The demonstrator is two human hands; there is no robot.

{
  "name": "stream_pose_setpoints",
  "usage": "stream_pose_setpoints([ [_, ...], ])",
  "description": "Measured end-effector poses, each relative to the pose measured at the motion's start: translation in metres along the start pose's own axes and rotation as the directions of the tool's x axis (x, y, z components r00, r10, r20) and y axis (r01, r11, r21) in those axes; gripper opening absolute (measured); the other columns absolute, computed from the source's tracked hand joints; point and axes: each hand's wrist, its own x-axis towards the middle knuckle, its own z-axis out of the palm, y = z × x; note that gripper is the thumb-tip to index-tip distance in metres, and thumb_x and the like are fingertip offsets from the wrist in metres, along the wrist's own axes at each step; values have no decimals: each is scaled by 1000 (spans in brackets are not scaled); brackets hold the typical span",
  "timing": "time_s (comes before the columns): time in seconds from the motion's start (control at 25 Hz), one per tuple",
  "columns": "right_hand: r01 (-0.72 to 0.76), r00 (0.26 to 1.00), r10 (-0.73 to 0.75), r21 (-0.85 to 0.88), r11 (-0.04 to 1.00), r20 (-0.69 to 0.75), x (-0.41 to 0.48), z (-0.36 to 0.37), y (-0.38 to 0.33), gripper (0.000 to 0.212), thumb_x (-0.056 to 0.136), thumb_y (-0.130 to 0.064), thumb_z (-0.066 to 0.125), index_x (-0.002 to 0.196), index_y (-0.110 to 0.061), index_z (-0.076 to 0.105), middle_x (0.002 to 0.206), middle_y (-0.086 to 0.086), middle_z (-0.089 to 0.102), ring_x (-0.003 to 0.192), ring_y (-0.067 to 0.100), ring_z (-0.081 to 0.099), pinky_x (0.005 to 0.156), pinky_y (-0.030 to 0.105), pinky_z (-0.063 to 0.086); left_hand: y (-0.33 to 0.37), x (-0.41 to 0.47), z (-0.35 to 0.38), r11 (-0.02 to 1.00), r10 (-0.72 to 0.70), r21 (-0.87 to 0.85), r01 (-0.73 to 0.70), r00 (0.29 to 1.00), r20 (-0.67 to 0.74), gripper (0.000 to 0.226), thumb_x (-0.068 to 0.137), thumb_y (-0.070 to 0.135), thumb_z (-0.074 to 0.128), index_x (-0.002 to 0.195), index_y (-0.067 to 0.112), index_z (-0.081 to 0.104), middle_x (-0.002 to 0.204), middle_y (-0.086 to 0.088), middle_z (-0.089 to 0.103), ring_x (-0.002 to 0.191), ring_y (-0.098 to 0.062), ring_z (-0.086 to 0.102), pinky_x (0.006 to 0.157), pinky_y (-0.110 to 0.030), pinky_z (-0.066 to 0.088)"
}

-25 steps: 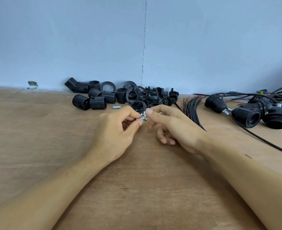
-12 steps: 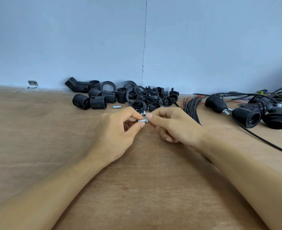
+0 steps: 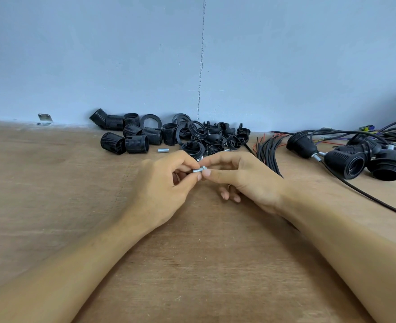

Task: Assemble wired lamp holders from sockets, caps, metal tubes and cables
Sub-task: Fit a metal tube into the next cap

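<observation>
Since 1.0 s ago: both hands have dropped slightly toward the camera, and the threaded metal tube (image 3: 199, 170) now shows more plainly between them, lying level.

Grip: left hand (image 3: 162, 194) pinches the tube's left end between thumb and forefinger. Right hand (image 3: 246, 180) pinches the right end the same way, its other fingers curled under. There may be a small nut or collar at the right end, but it is too small to confirm. The tube is held just above the table (image 3: 192, 264), in front of the parts pile.

Progress (judgement): early in this unit. The tube is not yet joined to any cap or socket, and no cable is threaded through it. Still to do: fit the tube into a cap, feed and wire a cable, close up the socket. At far right, several finished lamp holders (image 3: 346, 164) lie with cables attached, so earlier units are done.

Stock: loose sockets (image 3: 131, 141) at left of the pile, caps (image 3: 215, 136) and rings beside them, a spare tube (image 3: 162, 150) just in front, and a bundle of cut cables (image 3: 268, 148) between the pile and the finished units.

Containers: none in view. All parts lie loose on the table against the wall (image 3: 122, 54).
</observation>
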Motion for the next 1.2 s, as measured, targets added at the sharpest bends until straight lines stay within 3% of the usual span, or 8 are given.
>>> stream_pose_setpoints([
  [0.32,-21,999,22,38,999,-34,1,-2,2,20,94,-20,69,111,-10,71,90,1,75,50,10,53,40,19,38,1,1,0,998,-54,-16,54,998,-14,28,82,8,84,100,27,73,79,24,73,70,-1,65,64,-7,46],
  [0.52,-5,1000,6,34,999,-17,-1,-2,-1,17,95,-23,68,105,-9,72,87,3,74,49,9,50,39,19,36,6,0,-3,1000,-5,11,5,1000,-2,29,84,10,82,95,36,76,76,42,66,66,10,63,58,-2,41],
  [0.72,-108,988,95,-107,988,-121,0,4,-8,67,101,-61,36,74,-13,73,62,5,65,35,12,39,35,17,27,4,0,-1,999,-45,13,45,999,-23,22,83,8,83,93,28,79,75,32,67,73,11,65,64,-2,42],
  [0.8,-85,985,74,-65,994,-153,0,4,-7,58,102,-58,38,86,-14,71,69,4,68,36,14,41,35,19,27,4,1,-1,998,-54,10,55,998,-27,22,83,8,83,93,27,79,77,31,68,73,10,65,64,-2,42],
  [0.88,-26,992,24,-11,1000,-120,-2,3,-6,34,100,-48,54,104,-17,67,84,4,73,40,14,44,37,21,30,6,0,-2,999,-50,13,51,998,-26,25,83,7,83,93,29,79,74,34,66,71,12,64,62,-2,42],
  [0.96,10,998,-12,-35,999,-69,-4,2,-7,21,97,-39,64,106,-20,69,86,7,73,41,12,45,37,20,32,8,0,-2,999,-40,10,40,999,-20,31,82,6,83,92,34,76,71,38,65,71,15,63,62,-1,42],
  [1.08,-35,988,13,-146,989,-151,-2,8,-4,48,101,-54,47,84,-18,73,64,-1,69,35,9,40,39,18,33,10,0,-1,999,-32,13,32,999,-21,33,82,8,83,91,38,73,72,34,66,71,8,65,61,-3,43],
  [1.2,-60,966,21,-147,987,-256,0,9,-2,55,103,-57,36,90,-20,74,74,5,73,36,13,45,36,18,34,8,1,-3,994,-111,7,112,989,-97,25,85,10,80,89,34,74,74,23,70,71,1,65,62,-5,44],
])
